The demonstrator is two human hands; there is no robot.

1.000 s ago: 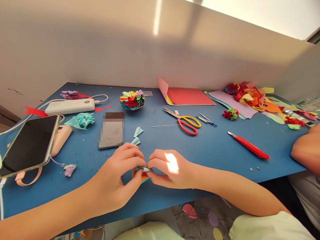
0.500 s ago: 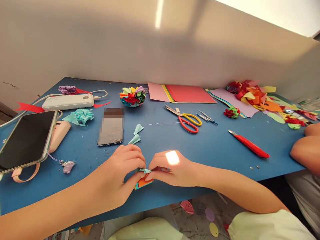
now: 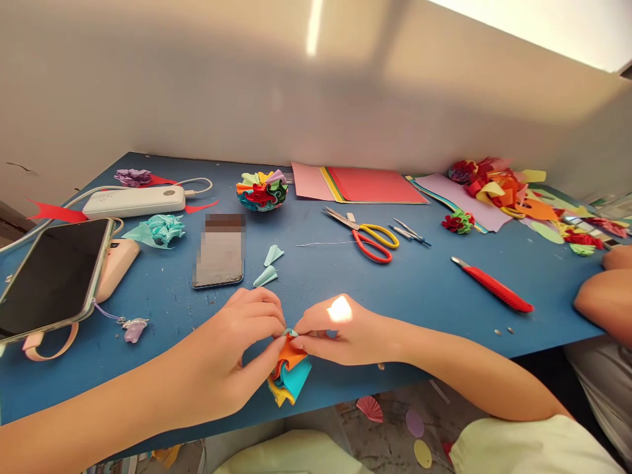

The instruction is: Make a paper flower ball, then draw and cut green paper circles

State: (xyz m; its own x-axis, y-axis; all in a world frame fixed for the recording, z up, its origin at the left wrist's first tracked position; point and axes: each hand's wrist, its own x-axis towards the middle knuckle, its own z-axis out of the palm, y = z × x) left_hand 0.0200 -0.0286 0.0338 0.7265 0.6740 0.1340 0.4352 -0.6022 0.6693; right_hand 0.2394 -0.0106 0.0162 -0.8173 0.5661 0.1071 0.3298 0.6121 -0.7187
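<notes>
Close to the table's front edge, my left hand (image 3: pixel 247 349) and my right hand (image 3: pixel 340 332) meet, both pinching a folded paper flower (image 3: pixel 292 375). Its orange, turquoise and yellow ruffles hang below my fingertips, and a small pale blue bit shows at the top between them. How that bit is joined is hidden by my fingers. Just beyond my left hand lie two pale blue folded paper pieces (image 3: pixel 266 276). A multicoloured paper flower (image 3: pixel 262 191) stands farther back. Scissors (image 3: pixel 368 237) with red and yellow handles lie beyond my right hand.
A phone (image 3: pixel 220 253) lies left of centre; another phone (image 3: pixel 54 273) and a white power bank (image 3: pixel 135 201) are at left. Coloured paper sheets (image 3: pixel 380 186) lie along the wall. A red craft knife (image 3: pixel 494 286) rests at right, near another person's arm (image 3: pixel 605 296).
The paper flower in my fingers has turned, so its orange, turquoise and yellow ruffles now hang down in plain view. My hands have shifted only slightly.
</notes>
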